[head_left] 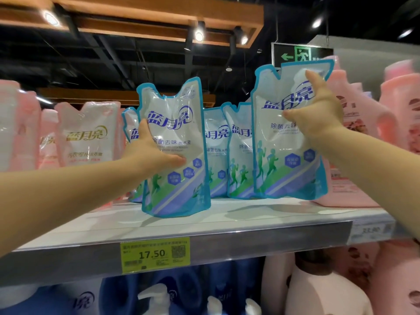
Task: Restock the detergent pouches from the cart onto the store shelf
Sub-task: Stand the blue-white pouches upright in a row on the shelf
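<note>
Two blue-and-white detergent pouches are up at the top shelf (227, 221). My left hand (151, 151) grips the left pouch (176, 155) by its left side, thumb across the front; its base stands on the shelf near the front edge. My right hand (318, 110) holds the right pouch (288, 144) by its upper right part, and its base is at the shelf surface further back. Several more of the same pouches (218, 151) stand upright behind and between these two. The cart is out of view.
Pink pouches (88, 133) stand to the left and pink bottles (363, 137) to the right on the same shelf. A yellow-green price tag (155, 254) reading 17.50 hangs on the shelf edge. Blue and pink bottles (204, 292) fill the shelf below.
</note>
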Tool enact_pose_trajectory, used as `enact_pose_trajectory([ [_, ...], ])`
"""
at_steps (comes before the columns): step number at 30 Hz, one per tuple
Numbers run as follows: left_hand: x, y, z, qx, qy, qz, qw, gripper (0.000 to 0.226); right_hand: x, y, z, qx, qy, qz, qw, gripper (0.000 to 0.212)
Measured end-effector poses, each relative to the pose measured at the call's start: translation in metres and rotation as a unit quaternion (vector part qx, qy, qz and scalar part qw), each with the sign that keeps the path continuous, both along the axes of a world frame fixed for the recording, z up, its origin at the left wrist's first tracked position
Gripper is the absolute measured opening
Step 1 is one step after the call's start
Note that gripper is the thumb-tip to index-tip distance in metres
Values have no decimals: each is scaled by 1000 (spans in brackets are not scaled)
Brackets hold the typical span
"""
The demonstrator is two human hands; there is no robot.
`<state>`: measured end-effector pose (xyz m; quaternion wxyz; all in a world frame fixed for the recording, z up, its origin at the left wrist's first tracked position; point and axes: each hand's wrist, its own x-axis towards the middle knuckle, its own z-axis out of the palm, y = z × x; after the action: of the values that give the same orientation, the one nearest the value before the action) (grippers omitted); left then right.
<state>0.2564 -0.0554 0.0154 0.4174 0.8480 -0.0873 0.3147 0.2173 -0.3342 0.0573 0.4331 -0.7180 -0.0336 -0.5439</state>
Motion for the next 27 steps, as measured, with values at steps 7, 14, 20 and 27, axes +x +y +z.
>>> enact_pose_trajectory([
  [7,0,21,0,1,11,46,999,115,16,0,-19,36,11,38,999,85],
  [14,5,27,-2,15,27,80,996,116,29,3,-23,23,19,66,997,86],
  [20,7,26,-3,23,43,65,997,120,22,6,-26,-29,56,38,997,83],
  [27,-15,17,-4,216,-248,101,939,113,12,20,-40,-104,39,-81,991,81],
])
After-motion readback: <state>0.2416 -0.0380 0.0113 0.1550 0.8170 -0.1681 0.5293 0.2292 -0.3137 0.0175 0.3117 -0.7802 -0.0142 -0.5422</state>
